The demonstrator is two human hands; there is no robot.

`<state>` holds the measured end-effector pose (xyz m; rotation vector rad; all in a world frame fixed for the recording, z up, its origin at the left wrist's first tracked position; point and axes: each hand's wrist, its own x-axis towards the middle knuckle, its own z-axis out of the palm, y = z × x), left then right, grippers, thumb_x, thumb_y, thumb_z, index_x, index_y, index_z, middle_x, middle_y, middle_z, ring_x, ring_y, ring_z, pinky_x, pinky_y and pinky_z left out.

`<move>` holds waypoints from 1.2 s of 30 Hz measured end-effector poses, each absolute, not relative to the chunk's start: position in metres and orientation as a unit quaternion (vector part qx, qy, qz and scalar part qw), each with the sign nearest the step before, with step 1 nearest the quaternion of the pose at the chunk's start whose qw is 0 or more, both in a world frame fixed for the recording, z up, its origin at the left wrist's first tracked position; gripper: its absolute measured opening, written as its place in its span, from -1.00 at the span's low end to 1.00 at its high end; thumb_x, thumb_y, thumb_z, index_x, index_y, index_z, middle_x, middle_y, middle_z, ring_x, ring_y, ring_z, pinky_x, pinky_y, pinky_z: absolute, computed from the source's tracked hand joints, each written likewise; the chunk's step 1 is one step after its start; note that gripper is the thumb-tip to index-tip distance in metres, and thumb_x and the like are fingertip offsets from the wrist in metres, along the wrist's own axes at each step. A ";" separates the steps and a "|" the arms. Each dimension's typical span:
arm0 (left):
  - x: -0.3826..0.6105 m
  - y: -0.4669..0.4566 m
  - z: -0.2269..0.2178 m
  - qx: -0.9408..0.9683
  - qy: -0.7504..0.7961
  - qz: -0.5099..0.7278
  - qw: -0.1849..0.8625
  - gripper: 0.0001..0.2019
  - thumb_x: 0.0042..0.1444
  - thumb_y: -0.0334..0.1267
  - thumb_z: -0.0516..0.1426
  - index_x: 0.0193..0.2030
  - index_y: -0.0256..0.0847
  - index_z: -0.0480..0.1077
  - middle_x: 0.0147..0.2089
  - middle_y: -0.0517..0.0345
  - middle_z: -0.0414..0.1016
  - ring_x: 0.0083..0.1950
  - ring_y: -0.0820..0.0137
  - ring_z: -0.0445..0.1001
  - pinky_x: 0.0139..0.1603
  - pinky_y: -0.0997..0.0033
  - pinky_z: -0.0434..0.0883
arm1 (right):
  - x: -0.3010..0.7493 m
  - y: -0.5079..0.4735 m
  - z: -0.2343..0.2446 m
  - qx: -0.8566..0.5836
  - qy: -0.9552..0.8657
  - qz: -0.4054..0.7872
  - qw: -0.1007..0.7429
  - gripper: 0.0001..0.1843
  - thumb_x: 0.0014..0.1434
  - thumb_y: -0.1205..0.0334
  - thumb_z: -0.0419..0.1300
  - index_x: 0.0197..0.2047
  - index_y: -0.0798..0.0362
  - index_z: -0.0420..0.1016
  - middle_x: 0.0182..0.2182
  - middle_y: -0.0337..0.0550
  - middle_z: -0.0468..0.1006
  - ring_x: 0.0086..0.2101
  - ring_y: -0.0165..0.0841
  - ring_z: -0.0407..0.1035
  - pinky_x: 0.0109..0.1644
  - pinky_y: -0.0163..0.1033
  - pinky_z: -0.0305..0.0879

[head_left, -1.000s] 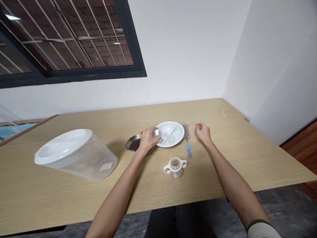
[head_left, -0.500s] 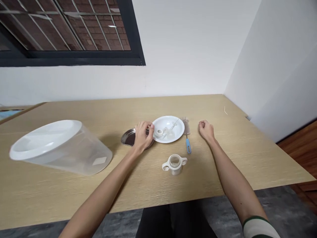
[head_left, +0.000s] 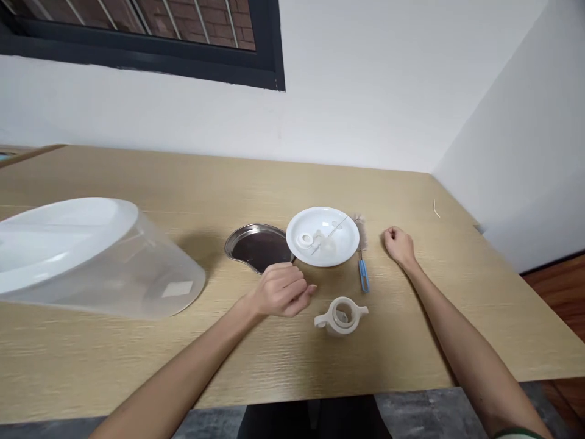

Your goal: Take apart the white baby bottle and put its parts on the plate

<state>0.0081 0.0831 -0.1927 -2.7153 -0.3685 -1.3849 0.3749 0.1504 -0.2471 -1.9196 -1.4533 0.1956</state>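
Observation:
My left hand (head_left: 284,290) is curled closed above the table, with the thumb pointing right and nothing visible in it. It lies between the metal kidney tray (head_left: 260,247) and a white two-handled cup (head_left: 342,317), which stands upright and uncovered. Behind the hand, a white bowl (head_left: 320,258) overlaps the tray's right end. In the bowl are a white ring (head_left: 305,239), translucent soft pieces (head_left: 326,244) and a thin stick. A bottle brush (head_left: 364,274) with a blue handle lies right of the bowl. Farther right, my right hand (head_left: 399,246) rests on the table as a fist, apart from the brush.
A large translucent bin (head_left: 150,274) with a white rim lies on its side at the left. A thin white strip (head_left: 436,209) lies at the far right of the wooden table (head_left: 205,189). A wall (head_left: 356,91) and a barred window (head_left: 183,24) stand behind.
My left hand has moved off the bowl's edge and tray, toward me and right, and its fingers have curled in. The view has tilted down. My right hand stays in place.

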 end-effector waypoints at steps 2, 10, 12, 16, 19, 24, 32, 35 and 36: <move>0.010 0.080 -0.194 -0.887 -0.127 -0.442 0.033 -0.63 0.26 -0.45 0.07 -0.54 -0.15 0.04 -0.62 0.30 0.07 -0.61 0.43 0.06 -0.57 0.28 0.02 | 0.376 0.149 -0.247 -0.746 -0.571 0.074 0.335 -0.75 0.12 0.12 0.00 -0.48 0.01 0.38 -0.51 -0.13 0.48 -0.44 -0.28 0.30 -0.31 -0.23 0.07; 0.011 0.079 -0.197 -0.898 -0.147 -0.414 0.039 -0.62 0.30 -0.40 0.01 -0.55 -0.14 0.04 -0.64 0.26 0.12 -0.62 0.40 0.12 -0.58 0.26 0.05 | 0.381 0.144 -0.246 -0.728 -0.607 0.072 0.311 -0.68 0.13 0.02 -0.05 -0.48 0.01 0.35 -0.53 -0.13 0.45 -0.44 -0.27 0.30 -0.32 -0.22 0.09; 0.012 0.077 -0.199 -0.901 -0.149 -0.406 0.024 -0.63 0.30 -0.40 -0.01 -0.55 -0.13 0.04 -0.63 0.25 0.13 -0.61 0.39 0.13 -0.57 0.25 0.06 | 0.381 0.142 -0.244 -0.717 -0.616 0.078 0.316 -0.68 0.13 0.00 -0.06 -0.49 -0.01 0.32 -0.54 -0.14 0.44 -0.45 -0.28 0.29 -0.33 -0.22 0.09; 0.015 0.075 -0.207 -0.923 -0.141 -0.359 -0.006 -0.67 0.31 -0.39 -0.07 -0.52 -0.12 0.08 -0.60 0.19 0.21 -0.59 0.34 0.20 -0.54 0.22 0.11 | 0.377 0.138 -0.245 -0.705 -0.636 0.082 0.302 -0.70 0.15 0.01 -0.05 -0.47 -0.02 0.31 -0.51 -0.13 0.47 -0.44 -0.27 0.33 -0.31 -0.22 0.12; 0.015 0.075 -0.211 -0.933 -0.120 -0.335 -0.061 -0.74 0.29 -0.38 -0.14 -0.45 -0.11 0.11 -0.57 0.13 0.27 -0.57 0.30 0.24 -0.51 0.19 0.16 | 0.372 0.136 -0.250 -0.695 -0.666 0.080 0.259 -0.69 0.20 -0.02 -0.03 -0.39 -0.03 0.38 -0.45 -0.14 0.52 -0.39 -0.23 0.39 -0.27 -0.21 0.14; 0.012 0.076 -0.215 -0.927 -0.127 -0.333 -0.114 -0.86 0.17 -0.38 -0.14 -0.35 -0.14 0.18 -0.52 0.13 0.34 -0.54 0.29 0.28 -0.49 0.22 0.22 | 0.367 0.137 -0.257 -0.673 -0.700 0.064 0.230 -0.70 0.26 -0.02 -0.07 -0.33 -0.06 0.35 -0.41 -0.14 0.56 -0.37 -0.19 0.42 -0.25 -0.18 0.14; 0.013 0.076 -0.222 -0.949 -0.203 -0.211 -0.112 -0.88 0.12 -0.44 -0.01 -0.29 -0.18 0.29 -0.44 0.16 0.46 -0.45 0.30 0.43 -0.46 0.27 0.24 | 0.368 0.137 -0.256 -0.670 -0.705 0.057 0.223 -0.73 0.28 0.00 -0.06 -0.32 -0.07 0.34 -0.42 -0.17 0.57 -0.36 -0.18 0.45 -0.26 -0.18 0.17; 0.013 0.077 -0.219 -0.947 -0.260 -0.140 -0.125 -0.89 0.14 -0.45 0.06 -0.29 -0.18 0.34 -0.40 0.17 0.50 -0.41 0.28 0.48 -0.43 0.29 0.27 | 0.368 0.137 -0.257 -0.668 -0.710 0.044 0.219 -0.73 0.29 0.02 -0.06 -0.32 -0.07 0.34 -0.40 -0.16 0.58 -0.36 -0.18 0.45 -0.27 -0.18 0.17; 0.014 0.077 -0.217 -0.945 -0.278 -0.119 -0.125 -0.90 0.14 -0.46 0.08 -0.28 -0.18 0.35 -0.39 0.17 0.51 -0.39 0.26 0.50 -0.42 0.29 0.28 | 0.368 0.137 -0.258 -0.667 -0.711 0.042 0.219 -0.73 0.29 0.02 -0.06 -0.32 -0.07 0.34 -0.40 -0.16 0.58 -0.36 -0.18 0.45 -0.27 -0.19 0.17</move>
